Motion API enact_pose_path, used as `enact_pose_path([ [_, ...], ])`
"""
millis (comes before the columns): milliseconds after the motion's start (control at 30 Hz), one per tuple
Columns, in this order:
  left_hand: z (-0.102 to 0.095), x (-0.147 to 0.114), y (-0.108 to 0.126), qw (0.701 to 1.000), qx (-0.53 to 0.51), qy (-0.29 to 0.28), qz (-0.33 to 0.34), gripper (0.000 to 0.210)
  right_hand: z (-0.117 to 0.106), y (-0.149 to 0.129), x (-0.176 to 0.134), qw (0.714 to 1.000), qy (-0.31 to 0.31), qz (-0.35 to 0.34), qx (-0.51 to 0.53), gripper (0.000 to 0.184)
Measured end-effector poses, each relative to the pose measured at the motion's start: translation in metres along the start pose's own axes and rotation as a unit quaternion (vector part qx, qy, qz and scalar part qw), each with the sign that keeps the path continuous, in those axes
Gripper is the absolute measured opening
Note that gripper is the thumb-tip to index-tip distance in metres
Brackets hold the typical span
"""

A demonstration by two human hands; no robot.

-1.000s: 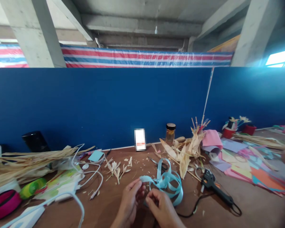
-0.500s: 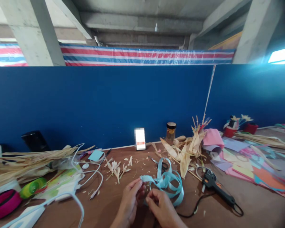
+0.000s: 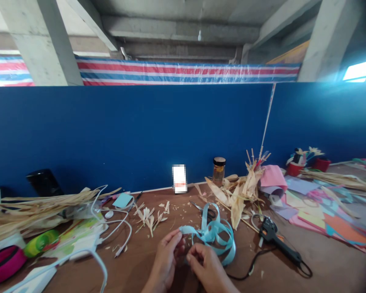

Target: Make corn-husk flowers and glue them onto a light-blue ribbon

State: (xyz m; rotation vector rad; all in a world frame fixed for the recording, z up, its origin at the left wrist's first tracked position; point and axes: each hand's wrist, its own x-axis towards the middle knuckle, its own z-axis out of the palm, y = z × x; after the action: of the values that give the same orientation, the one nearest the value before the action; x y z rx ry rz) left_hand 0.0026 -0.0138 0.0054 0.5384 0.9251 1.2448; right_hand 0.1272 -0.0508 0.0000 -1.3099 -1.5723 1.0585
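Observation:
Between thumb and fingers, my left hand [image 3: 170, 250] pinches one end of a light blue ribbon [image 3: 225, 238]. The rest of the ribbon lies in loose loops on the brown table, just beyond my right hand. My right hand [image 3: 203, 260] is close beside the left, its fingers curled and thumb pressed to them. What it grips, if anything, is hidden; a bit of blue shows faintly near its fingertips. Partly behind the loops lie scissors [image 3: 212, 213] with dark handles. Dried, pale petal-like pieces [image 3: 149, 217] are spread beyond my left hand.
A black glue gun [image 3: 280, 244] with its cord lies at right, near dried husks [image 3: 244, 189] and coloured paper [image 3: 338, 221]. A lidded jar [image 3: 218, 169] stands by the blue partition [image 3: 140, 134]. White cables [image 3: 129, 232], straw and a pink roll [image 3: 6, 264] crowd the left.
Both hands and the ribbon keep nearly the same pose. The whole view has shifted very slightly.

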Motion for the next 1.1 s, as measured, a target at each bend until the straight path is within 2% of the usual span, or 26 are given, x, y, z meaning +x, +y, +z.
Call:
enact_pose_path([
  [167, 0.0, 0.0, 0.001, 1.0, 0.005, 0.016, -0.007, 0.022, 0.001, 0.002, 0.0, 1.0, 0.005, -0.009, 0.0, 0.015],
  [333, 0.002, -0.002, 0.001, 1.0, 0.024, -0.007, -0.011, 0.021, 0.003, 0.003, 0.001, 1.0, 0.006, -0.002, 0.002, 0.015],
  [467, 0.002, -0.001, 0.001, 1.0, 0.02, -0.001, -0.009, 0.018, 0.001, 0.0, -0.001, 1.0, 0.001, 0.006, -0.002, 0.014],
  [567, 0.0, 0.001, 0.0, 1.0, 0.009, 0.004, -0.007, 0.017, -0.011, 0.0, -0.003, 0.999, 0.01, -0.011, -0.028, 0.016],
  [667, -0.002, 0.002, -0.002, 1.0, 0.005, 0.007, -0.01, 0.015, -0.033, 0.004, -0.003, 0.989, 0.066, -0.012, -0.129, 0.013],
  [733, -0.002, 0.003, -0.002, 1.0, 0.006, 0.004, -0.021, 0.013, -0.047, 0.006, -0.001, 0.968, 0.105, 0.007, -0.227, 0.014],
  [800, -0.003, 0.004, -0.002, 0.999, 0.011, 0.027, -0.026, 0.014, -0.059, 0.005, -0.001, 0.943, 0.127, 0.017, -0.307, 0.017],
  [967, -0.005, 0.006, 0.0, 0.999, 0.019, 0.029, -0.034, 0.014, -0.1, 0.001, -0.018, 0.893, 0.19, -0.039, -0.405, 0.015],
  [1033, -0.006, 0.007, 0.001, 0.999, 0.018, 0.032, -0.036, 0.014, -0.128, 0.007, -0.034, 0.853, 0.232, -0.035, -0.465, 0.015],
  [1100, -0.006, 0.007, 0.001, 0.998, 0.011, 0.032, -0.044, 0.015, -0.159, 0.02, -0.051, 0.804, 0.269, 0.017, -0.53, 0.021],
])
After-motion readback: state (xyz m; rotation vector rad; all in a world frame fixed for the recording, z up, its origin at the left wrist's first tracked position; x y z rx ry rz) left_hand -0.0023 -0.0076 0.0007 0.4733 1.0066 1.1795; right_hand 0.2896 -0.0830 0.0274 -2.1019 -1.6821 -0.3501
